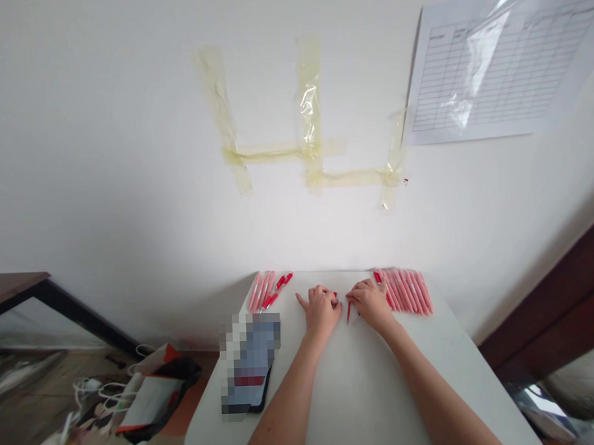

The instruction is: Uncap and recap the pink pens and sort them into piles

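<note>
Over the far part of the small white table (371, 388), my left hand (322, 307) is closed, its thumb out to the side. A small red pen part (335, 294) shows at its fingertips, mostly hidden by them. Just to the right, my right hand (371, 303) pinches a thin red pen refill (349, 311) that points down toward the tabletop. Beside that hand, a red pen (377, 277) lies partly covered by the fingers. It adjoins a row of pink sleeved pens (410, 291).
More pink pens (262, 291) lie at the table's far left, with loose red pens (269, 301) beside them. A phone (256, 367), partly pixelated, rests near the left edge. The wall (278, 236) borders the table's far edge. A bag (159, 389) and cables sit below left.
</note>
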Demonstrator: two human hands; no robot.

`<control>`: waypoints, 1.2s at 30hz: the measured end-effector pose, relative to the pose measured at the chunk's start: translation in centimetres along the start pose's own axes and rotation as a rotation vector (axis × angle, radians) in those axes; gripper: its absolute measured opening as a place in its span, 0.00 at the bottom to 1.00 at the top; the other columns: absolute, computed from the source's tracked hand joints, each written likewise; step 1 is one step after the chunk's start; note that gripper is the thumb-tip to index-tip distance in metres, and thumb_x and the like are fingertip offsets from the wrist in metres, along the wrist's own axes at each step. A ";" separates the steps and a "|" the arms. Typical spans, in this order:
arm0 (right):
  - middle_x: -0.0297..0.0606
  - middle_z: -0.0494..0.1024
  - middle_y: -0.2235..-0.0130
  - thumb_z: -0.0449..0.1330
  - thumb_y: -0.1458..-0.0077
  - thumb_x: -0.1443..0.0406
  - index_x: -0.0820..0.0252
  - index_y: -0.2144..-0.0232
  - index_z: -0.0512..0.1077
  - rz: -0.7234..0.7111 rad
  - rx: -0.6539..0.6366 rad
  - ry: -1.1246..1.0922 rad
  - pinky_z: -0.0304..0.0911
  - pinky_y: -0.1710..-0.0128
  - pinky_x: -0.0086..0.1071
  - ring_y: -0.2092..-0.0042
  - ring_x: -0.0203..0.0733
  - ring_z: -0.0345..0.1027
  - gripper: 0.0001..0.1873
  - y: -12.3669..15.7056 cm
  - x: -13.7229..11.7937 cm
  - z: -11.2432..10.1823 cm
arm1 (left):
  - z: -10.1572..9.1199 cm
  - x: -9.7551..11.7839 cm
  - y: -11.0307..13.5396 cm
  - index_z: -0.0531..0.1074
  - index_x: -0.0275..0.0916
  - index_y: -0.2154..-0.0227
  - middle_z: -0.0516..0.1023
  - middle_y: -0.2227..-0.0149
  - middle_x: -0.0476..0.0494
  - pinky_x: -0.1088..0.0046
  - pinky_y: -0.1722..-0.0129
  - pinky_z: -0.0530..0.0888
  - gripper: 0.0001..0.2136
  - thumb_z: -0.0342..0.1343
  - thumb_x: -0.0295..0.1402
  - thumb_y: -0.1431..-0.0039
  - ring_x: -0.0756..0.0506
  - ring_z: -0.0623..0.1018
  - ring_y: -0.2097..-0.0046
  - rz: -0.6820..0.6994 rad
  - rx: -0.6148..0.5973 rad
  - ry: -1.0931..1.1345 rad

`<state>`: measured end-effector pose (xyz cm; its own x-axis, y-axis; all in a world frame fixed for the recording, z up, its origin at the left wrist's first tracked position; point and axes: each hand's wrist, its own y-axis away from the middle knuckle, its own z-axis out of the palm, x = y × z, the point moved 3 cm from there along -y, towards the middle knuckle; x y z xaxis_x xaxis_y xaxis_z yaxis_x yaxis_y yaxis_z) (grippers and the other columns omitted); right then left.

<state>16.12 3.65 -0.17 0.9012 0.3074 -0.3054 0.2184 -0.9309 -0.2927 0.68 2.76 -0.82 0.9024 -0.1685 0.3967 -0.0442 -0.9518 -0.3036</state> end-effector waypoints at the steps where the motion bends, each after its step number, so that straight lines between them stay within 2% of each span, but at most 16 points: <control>1: 0.37 0.80 0.57 0.53 0.38 0.62 0.46 0.62 0.79 0.006 0.000 0.009 0.28 0.39 0.64 0.49 0.48 0.63 0.14 0.0 0.0 0.1 | 0.0 0.0 0.0 0.76 0.42 0.72 0.73 0.55 0.45 0.30 0.38 0.42 0.04 0.60 0.34 0.45 0.40 0.68 0.46 -0.002 0.000 -0.001; 7: 0.36 0.79 0.57 0.52 0.36 0.61 0.45 0.59 0.78 0.008 0.020 0.035 0.31 0.38 0.64 0.49 0.47 0.63 0.14 -0.1 -0.3 0.4 | -0.4 0.3 0.1 0.77 0.43 0.72 0.73 0.54 0.45 0.30 0.38 0.42 0.04 0.60 0.35 0.44 0.40 0.68 0.46 0.014 -0.009 -0.020; 15: 0.36 0.79 0.57 0.52 0.36 0.61 0.44 0.58 0.78 0.010 0.024 0.029 0.25 0.38 0.66 0.49 0.48 0.63 0.14 0.0 -0.3 0.3 | -0.6 0.4 0.1 0.77 0.43 0.71 0.73 0.53 0.45 0.31 0.37 0.41 0.04 0.60 0.35 0.44 0.40 0.67 0.45 0.005 -0.033 -0.045; 19: 0.38 0.79 0.56 0.51 0.36 0.62 0.46 0.56 0.77 0.024 0.013 -0.002 0.27 0.38 0.67 0.48 0.49 0.63 0.15 0.0 -0.2 0.4 | -0.5 0.3 0.1 0.77 0.43 0.71 0.73 0.53 0.45 0.31 0.37 0.41 0.04 0.60 0.35 0.44 0.40 0.67 0.45 0.008 -0.022 -0.032; 24: 0.38 0.79 0.54 0.53 0.37 0.62 0.47 0.54 0.76 0.035 0.015 -0.046 0.28 0.38 0.66 0.47 0.49 0.63 0.14 -0.1 0.5 -0.4 | -0.6 0.3 0.1 0.77 0.43 0.71 0.73 0.54 0.45 0.30 0.38 0.42 0.03 0.60 0.35 0.44 0.40 0.67 0.46 0.024 -0.006 -0.009; 28: 0.38 0.78 0.53 0.55 0.41 0.64 0.46 0.53 0.75 0.085 -0.042 -0.079 0.35 0.38 0.64 0.44 0.51 0.62 0.16 0.0 1.9 -2.0 | -0.9 0.5 0.2 0.77 0.43 0.71 0.73 0.53 0.44 0.31 0.37 0.41 0.04 0.60 0.36 0.44 0.40 0.66 0.45 0.004 -0.035 -0.004; 31: 0.37 0.78 0.52 0.57 0.46 0.68 0.45 0.59 0.78 0.117 -0.127 -0.052 0.41 0.39 0.61 0.42 0.52 0.61 0.16 0.4 3.2 -3.1 | -1.0 0.5 0.2 0.76 0.43 0.71 0.73 0.52 0.44 0.31 0.37 0.40 0.04 0.60 0.35 0.44 0.40 0.67 0.45 -0.003 -0.040 -0.003; 36: 0.32 0.77 0.52 0.55 0.55 0.77 0.40 0.63 0.80 0.122 -0.224 -0.010 0.40 0.39 0.61 0.39 0.52 0.58 0.26 1.0 4.4 -3.8 | -0.8 0.4 0.2 0.76 0.43 0.72 0.73 0.54 0.45 0.31 0.37 0.41 0.04 0.61 0.35 0.44 0.40 0.68 0.46 0.020 0.007 0.004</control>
<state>21.70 3.32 1.68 0.9226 0.1913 -0.3350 0.1869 -0.9813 -0.0458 0.65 2.29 -0.01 0.8998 -0.1888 0.3935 -0.0597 -0.9464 -0.3174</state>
